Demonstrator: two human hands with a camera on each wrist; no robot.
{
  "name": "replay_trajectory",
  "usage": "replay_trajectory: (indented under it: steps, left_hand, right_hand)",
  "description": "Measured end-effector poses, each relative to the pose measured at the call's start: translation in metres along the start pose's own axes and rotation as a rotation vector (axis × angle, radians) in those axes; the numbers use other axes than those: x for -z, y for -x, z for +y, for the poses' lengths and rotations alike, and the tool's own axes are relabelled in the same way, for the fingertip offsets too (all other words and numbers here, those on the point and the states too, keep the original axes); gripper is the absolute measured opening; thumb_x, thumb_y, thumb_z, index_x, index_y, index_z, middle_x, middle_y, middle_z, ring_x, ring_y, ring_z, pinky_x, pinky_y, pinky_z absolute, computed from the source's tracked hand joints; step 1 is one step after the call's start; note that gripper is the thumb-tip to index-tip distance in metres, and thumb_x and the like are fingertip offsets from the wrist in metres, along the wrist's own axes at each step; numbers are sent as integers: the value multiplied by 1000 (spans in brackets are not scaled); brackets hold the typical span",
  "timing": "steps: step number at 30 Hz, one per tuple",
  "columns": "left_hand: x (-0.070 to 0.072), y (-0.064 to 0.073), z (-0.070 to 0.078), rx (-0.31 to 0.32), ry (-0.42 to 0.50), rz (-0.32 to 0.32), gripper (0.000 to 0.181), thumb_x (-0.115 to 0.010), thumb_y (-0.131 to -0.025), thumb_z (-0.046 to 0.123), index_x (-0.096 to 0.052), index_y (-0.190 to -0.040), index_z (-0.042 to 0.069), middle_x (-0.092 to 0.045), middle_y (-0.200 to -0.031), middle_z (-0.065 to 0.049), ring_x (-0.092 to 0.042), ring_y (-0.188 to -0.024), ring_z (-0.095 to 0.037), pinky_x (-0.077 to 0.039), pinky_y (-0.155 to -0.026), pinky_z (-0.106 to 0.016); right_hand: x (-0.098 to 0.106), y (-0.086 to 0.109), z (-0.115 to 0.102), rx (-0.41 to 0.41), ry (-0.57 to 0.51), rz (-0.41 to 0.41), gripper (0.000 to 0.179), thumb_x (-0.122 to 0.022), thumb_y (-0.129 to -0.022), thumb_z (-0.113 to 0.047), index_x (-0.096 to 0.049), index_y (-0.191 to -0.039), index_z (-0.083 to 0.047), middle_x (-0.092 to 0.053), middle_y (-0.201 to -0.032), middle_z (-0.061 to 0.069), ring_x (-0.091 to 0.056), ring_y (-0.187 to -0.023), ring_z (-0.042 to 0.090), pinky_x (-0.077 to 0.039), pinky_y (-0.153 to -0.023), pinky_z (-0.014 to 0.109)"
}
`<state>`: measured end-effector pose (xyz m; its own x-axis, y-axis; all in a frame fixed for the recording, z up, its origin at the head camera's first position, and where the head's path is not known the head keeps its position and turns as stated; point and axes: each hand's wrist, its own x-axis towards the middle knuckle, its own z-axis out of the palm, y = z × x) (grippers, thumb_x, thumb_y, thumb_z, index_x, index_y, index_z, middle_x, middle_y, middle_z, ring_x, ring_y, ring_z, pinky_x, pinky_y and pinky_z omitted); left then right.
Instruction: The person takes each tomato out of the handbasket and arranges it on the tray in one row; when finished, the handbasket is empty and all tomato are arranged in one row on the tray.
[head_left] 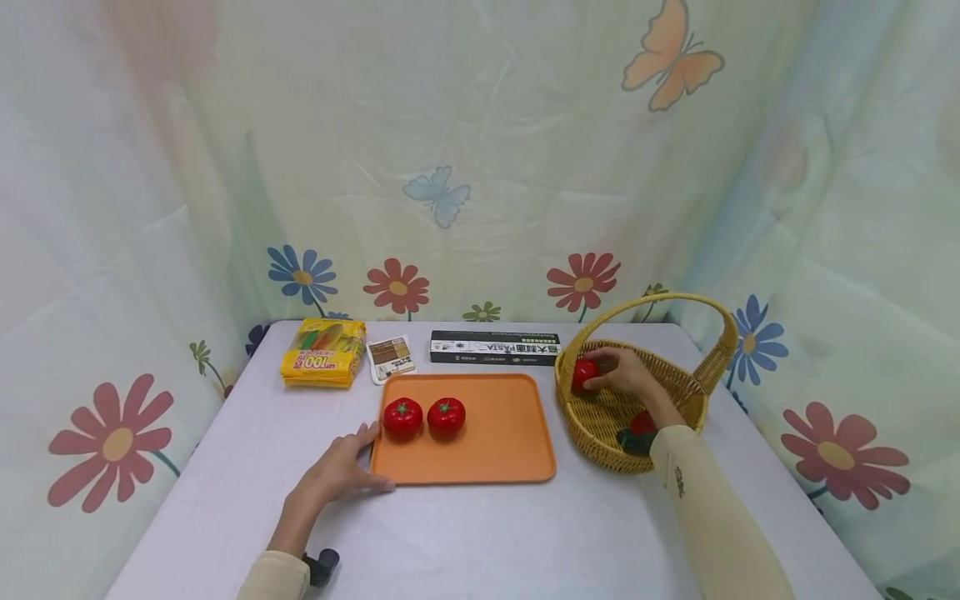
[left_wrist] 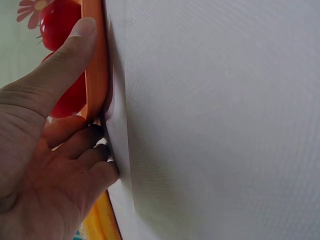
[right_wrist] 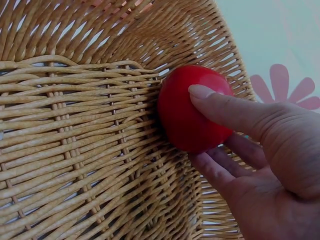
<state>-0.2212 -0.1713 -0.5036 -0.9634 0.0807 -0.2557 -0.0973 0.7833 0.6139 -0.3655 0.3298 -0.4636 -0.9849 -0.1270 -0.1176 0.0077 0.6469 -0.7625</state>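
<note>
In the head view my right hand (head_left: 624, 372) reaches into the wicker basket (head_left: 611, 454) and holds a red tomato (head_left: 583, 375) near the basket's left wall. The right wrist view shows the thumb on one side of the tomato (right_wrist: 185, 117) and fingers behind it. My left hand (head_left: 337, 467) grips the front left corner of the orange tray (head_left: 495, 446); its thumb lies along the tray's rim (left_wrist: 96, 65), with the other fingers bent at the corner. Two tomatoes with green stems, one at the left (head_left: 402, 417) and one beside it (head_left: 447, 417), sit on the tray's left half.
A red item (head_left: 642, 422) and a dark green item (head_left: 634, 442) lie low in the basket, partly behind the right sleeve. The basket's tall handle (head_left: 652, 300) arches over the right hand. Behind the tray are a yellow packet (head_left: 324, 354), a small card (head_left: 392, 358) and a black pasta box (head_left: 495, 347).
</note>
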Motion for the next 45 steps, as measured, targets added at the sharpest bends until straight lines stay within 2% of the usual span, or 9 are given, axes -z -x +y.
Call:
replay_trajectory:
  steps: [8,17,20,23,27,32,35,41,45]
  left_hand:
    - [2,2,0,-3,0,1,110,-100,-75,39,-44,-165,12,-36,-170,-27,-35,-155,-52,-41,-118,-70]
    - [0,0,0,-8,18,1,110,-100,-76,38,-42,-166,11,-34,-171,-25,-32,-157,-51,-38,-121,-69]
    - [1,1,1,-15,10,2,110,-100,-76,38,-42,-166,11,-34,-171,-26,-32,-157,-51,-38,-121,-69]
    - [3,2,1,-17,3,6,110,-100,-76,37,-42,-166,10,-35,-171,-26,-32,-157,-51,-38,-121,-69]
    - [5,3,1,-15,3,7,109,-100,-77,36,-42,-166,9,-34,-171,-27,-32,-157,-52,-38,-121,-69]
    - [5,2,1,-19,14,3,110,-100,-77,36,-42,-166,9,-34,-171,-27,-31,-157,-52,-38,-121,-69]
    - [4,1,1,-19,18,2,109,-99,-77,37,-42,-166,9,-34,-171,-27,-31,-157,-51,-38,-121,-69]
    - [1,1,0,-7,33,-11,109,-99,-77,36,-42,-166,10,-34,-171,-27,-31,-157,-51,-38,-121,-69]
    - [1,2,2,-20,29,-4,108,-100,-77,36,-43,-165,10,-35,-171,-27,-32,-157,-51,-39,-120,-69]
  right_hand:
    - [10,19,-16,27,12,16,67,-82,-99,-25,-53,-156,-2,-59,-150,29,-55,-138,48,-50,-116,60]
    - [30,72,-14,94,-164,40,76,-76,-102,-41,-44,-165,-12,-54,-159,21,-52,-144,40,-48,-116,63]
    - [30,92,-9,179,-308,44,59,-69,-108,-29,-48,-160,-10,-63,-149,9,-62,-132,23,-57,-110,43]
    - [21,105,-8,337,-539,-42,39,-58,-109,-7,-56,-148,-13,-69,-136,-3,-67,-121,11,-59,-103,27]
    - [-8,114,-22,492,-701,-226,48,-56,-103,9,-58,-144,-16,-66,-138,-3,-66,-125,12,-60,-102,30]
    - [-55,116,-55,491,-678,-335,57,-71,-97,4,-54,-150,0,-64,-146,1,-63,-132,15,-61,-103,35]
    - [-83,110,-69,432,-647,-333,61,-77,-92,5,-51,-146,7,-66,-146,9,-64,-132,19,-61,-103,36]
    - [-129,95,-85,274,-426,-95,68,-92,-81,-1,-52,-136,1,-67,-137,21,-65,-126,34,-61,-104,42]
    - [-151,83,-86,258,-277,16,77,-94,-78,0,-54,-144,-1,-65,-138,20,-62,-129,42,-56,-110,57]
